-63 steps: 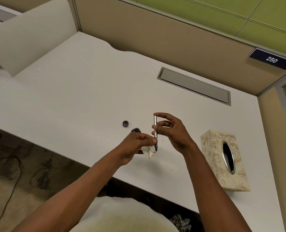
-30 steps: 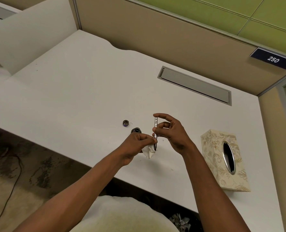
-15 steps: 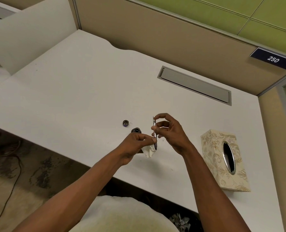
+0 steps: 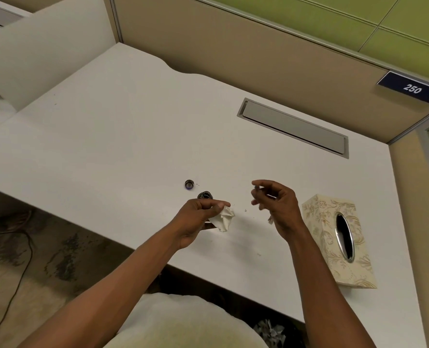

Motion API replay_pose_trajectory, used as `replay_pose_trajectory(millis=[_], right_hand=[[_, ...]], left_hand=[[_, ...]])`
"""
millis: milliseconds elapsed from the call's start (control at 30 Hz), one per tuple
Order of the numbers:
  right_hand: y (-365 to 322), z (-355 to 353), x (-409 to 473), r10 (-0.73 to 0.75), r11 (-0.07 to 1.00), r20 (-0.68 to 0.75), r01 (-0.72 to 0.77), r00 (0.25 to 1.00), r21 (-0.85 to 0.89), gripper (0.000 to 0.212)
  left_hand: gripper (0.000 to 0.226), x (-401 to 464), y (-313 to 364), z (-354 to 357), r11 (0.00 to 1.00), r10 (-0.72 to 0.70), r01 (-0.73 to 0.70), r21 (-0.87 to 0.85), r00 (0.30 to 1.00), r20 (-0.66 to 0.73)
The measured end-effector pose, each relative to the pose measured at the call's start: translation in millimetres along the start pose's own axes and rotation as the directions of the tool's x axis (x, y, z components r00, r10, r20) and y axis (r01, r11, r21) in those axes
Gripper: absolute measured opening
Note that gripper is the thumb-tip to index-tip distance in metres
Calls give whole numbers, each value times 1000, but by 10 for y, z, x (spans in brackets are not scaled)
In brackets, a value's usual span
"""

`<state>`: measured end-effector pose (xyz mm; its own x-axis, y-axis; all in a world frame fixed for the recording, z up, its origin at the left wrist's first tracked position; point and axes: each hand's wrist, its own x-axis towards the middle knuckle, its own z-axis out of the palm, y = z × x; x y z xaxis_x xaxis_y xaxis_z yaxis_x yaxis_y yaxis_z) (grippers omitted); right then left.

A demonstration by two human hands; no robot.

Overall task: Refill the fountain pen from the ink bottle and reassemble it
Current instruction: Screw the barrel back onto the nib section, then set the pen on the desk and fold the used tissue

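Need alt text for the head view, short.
Over a white desk, a person's left hand pinches a crumpled tissue while the right hand holds a pen part apart from it. An open ink bottle, its cap and a tissue box sit nearby.

A cream tissue box (image 4: 334, 237) with gold floral pattern sits on the white desk (image 4: 108, 136).

Left hand (image 4: 198, 217) pinched closed, right hand (image 4: 278, 207) raised apart, fingers (image 4: 260, 183) curled.
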<state>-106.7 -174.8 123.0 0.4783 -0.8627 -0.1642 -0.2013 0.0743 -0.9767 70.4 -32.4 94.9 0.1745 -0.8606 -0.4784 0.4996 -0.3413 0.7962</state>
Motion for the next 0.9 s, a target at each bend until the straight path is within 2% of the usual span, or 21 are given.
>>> replay_pose_trajectory(millis=[300,433,533,900], right_hand=[[599,71,-158,230,970,-238,-241,944,-21,3],[859,200,-187,302,936,-373,-347,877,-57,14],[955,290,-185,309,916,-418,-385,854,-109,12],[1093,501,-88,247,845,-476,-428,844,-321,13]], left_hand=[[16,-13,-270,-28,997,-72,73,13,997,-36],[14,17,-349,-52,996,-87,88,14,994,-67],[13,37,-385,-73,994,-102,104,15,990,-94],[12,64,-465,-160,992,-126,127,-2,985,-119]])
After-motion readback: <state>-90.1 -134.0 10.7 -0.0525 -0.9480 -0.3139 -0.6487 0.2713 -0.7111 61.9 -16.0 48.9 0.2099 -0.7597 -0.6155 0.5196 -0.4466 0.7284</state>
